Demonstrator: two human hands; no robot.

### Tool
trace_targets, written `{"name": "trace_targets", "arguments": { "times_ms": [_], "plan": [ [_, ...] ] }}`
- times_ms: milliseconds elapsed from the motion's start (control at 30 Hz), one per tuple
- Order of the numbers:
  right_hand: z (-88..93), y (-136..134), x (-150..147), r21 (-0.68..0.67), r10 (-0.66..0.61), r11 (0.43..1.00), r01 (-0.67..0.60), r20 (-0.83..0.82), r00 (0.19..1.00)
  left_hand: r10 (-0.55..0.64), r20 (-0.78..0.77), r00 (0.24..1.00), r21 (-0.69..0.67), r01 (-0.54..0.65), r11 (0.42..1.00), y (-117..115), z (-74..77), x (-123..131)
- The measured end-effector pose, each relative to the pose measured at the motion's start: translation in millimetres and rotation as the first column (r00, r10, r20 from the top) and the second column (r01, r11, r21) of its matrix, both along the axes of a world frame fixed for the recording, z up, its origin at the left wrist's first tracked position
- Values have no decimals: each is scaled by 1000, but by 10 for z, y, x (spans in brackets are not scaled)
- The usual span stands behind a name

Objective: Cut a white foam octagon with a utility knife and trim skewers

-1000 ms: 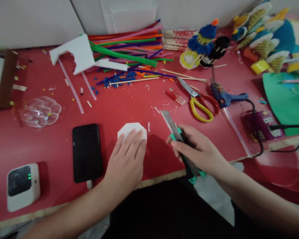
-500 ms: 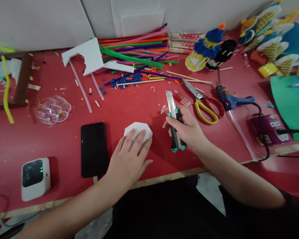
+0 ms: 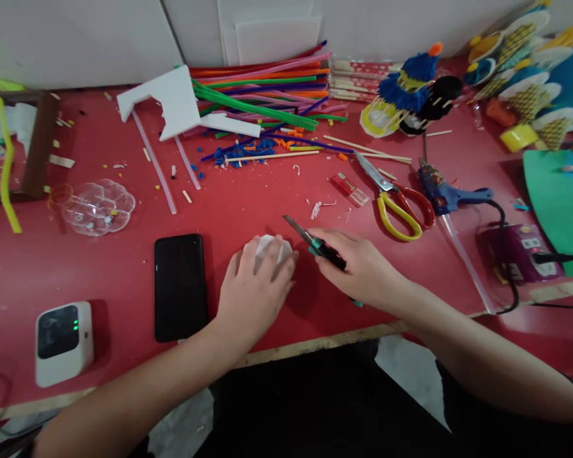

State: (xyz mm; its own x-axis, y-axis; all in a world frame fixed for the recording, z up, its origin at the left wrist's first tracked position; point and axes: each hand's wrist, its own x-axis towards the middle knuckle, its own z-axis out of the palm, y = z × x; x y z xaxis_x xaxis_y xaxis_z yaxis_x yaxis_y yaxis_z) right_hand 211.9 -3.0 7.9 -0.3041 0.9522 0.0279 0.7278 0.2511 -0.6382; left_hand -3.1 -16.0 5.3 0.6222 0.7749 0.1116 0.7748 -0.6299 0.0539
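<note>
My left hand (image 3: 255, 289) lies over a small white foam piece (image 3: 270, 247) on the red table (image 3: 124, 267), fingers curled down on it and pressing it. My right hand (image 3: 358, 267) grips a green and black utility knife (image 3: 315, 242) with its blade out. The blade points left and up, its tip just to the right of the white piece. Most of the knife handle is hidden in my fist.
A black phone (image 3: 180, 286) lies left of my left hand and a white device with green lights (image 3: 63, 340) sits further left. Behind are scissors (image 3: 394, 197), a blue glue gun (image 3: 446, 191), a pile of coloured straws (image 3: 262, 95), a white foam shape (image 3: 167, 105) and a clear plastic tray (image 3: 98, 207).
My right hand has swung the knife from upright to lying low, blade pointing left beside the white piece. My left hand's fingers have curled tighter on the piece.
</note>
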Motion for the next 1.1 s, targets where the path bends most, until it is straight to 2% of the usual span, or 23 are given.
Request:
{"name": "trace_targets", "arguments": {
  "times_ms": [133, 233, 400, 533, 867, 1100],
  "plan": [
    [-26, -55, 25, 43, 30, 999, -30, 2, 1000, -108, 33, 994, 4, 108, 994, 12, -70, -14],
    [-25, -109, 33, 10, 57, 998, -58, 14, 998, -144, 64, 988, 7, 143, 990, 15, -78, -27],
    [7, -178, 12, -69, 86, 994, -84, 28, 996, -140, 83, 987, 43, 136, 990, 40, -73, -40],
    [18, -192, 3, -108, 109, 988, -106, 18, 994, -89, 91, 992, 76, 83, 994, 53, -96, -41],
    [55, -154, -6, -122, 145, 983, -140, 25, 989, -76, 183, 980, 40, 70, 997, 81, -131, -35],
    [72, -172, -23, -116, 164, 982, -152, 101, 981, -79, 214, 974, 57, 68, 996, 95, -136, -31]
  ]
}}
